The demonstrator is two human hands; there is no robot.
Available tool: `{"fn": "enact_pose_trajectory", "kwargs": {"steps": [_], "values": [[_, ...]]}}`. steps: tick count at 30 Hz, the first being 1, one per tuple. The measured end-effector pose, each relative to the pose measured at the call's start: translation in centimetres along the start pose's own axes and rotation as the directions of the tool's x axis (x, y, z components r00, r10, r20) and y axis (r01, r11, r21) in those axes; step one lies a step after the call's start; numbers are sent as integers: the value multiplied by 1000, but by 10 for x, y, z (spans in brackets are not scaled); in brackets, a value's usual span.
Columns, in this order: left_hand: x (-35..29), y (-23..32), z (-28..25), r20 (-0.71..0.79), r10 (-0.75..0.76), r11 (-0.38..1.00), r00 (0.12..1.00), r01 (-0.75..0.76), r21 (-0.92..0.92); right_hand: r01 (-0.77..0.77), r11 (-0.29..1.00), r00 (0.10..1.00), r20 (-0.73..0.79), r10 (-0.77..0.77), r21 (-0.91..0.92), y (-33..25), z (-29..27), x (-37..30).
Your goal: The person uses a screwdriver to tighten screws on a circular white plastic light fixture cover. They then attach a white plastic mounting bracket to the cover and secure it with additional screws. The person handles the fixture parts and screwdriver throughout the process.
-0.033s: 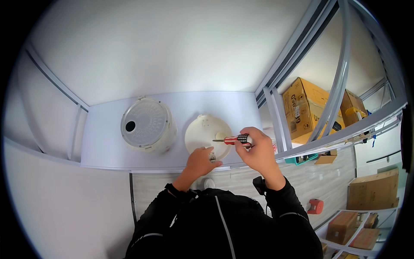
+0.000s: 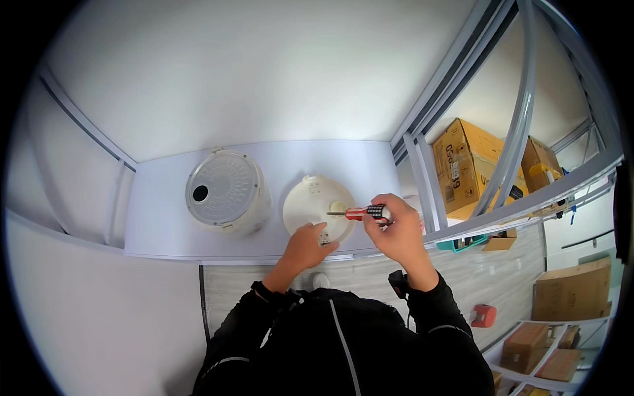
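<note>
In my closed right hand (image 2: 401,232) is a screwdriver (image 2: 364,212) with a red, white and black-checked handle. Its metal shaft points left over a round cream-coloured lid (image 2: 300,206), which lies on the white bench with small fittings along its edge. My left hand (image 2: 304,249) grips the lid's near left rim, index finger over the edge and thumb held apart beside a small metal-looking fitting (image 2: 324,238). To the left stands a whitish round tub (image 2: 226,188) with a translucent patterned top and a dark round hole.
The white bench (image 2: 155,218) backs onto a white wall. Grey metal framing (image 2: 421,178) rises at its right end, with cardboard boxes (image 2: 465,165) beyond. A red stool (image 2: 483,315) and a teal crate (image 2: 462,244) stand on the floor at right.
My right hand and the screwdriver have shifted very slightly to the right. My left hand has moved a touch leftward at the lid's rim.
</note>
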State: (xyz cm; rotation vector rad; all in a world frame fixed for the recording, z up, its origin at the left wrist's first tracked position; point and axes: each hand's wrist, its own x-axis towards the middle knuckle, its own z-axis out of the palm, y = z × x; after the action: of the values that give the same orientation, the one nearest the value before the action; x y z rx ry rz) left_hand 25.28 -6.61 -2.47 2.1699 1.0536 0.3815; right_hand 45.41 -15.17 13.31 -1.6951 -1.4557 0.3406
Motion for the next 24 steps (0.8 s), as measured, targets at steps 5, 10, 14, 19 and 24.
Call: {"fn": "enact_pose_trajectory", "kwargs": {"steps": [5, 10, 14, 19, 24], "values": [[3, -24, -12, -105, -82, 931, 991, 38, -362, 90, 995, 991, -107, -85, 43, 11, -10, -11], [-2, -33, -26, -52, -151, 873, 987, 108, -475, 137, 989, 986, -103, -130, 63, 0, -13, -25], [-11, -19, -32, -124, -175, 782, 977, 61, -620, 215, 973, 973, -106, -206, 81, -8, -12, -38], [-38, 2, -52, -105, -148, 799, 983, 57, -599, 242, 965, 965, -132, -227, 105, -19, -9, -58], [-65, 5, -63, -96, -131, 841, 987, 60, -537, 258, 959, 949, -217, -228, 121, -35, 2, -78]]}}
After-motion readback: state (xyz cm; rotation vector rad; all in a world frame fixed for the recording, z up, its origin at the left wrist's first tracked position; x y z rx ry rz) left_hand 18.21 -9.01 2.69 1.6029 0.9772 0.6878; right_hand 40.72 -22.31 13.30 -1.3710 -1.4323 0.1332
